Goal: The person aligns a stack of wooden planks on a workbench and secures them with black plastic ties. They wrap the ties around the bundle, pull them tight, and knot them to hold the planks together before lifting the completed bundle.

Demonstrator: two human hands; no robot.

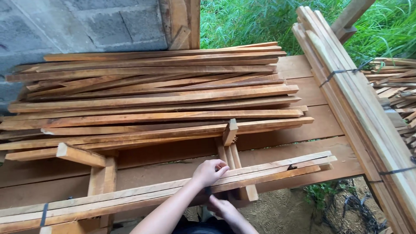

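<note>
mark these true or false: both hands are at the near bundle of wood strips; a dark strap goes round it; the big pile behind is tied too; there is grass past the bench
1. Both hands, left hand and right hand, are at the near bundle of strips. True.
2. A dark strap wraps that bundle. True.
3. The big pile is tied. False: it lies loose, with no strap showing.
4. Only concrete lies past the bench. False: there is green grass.

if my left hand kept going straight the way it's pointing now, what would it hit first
Probably the upright wooden peg just beyond the strapped slat bundle your left hand rests on, then the loose slat pile; depth is uncertain.
</note>
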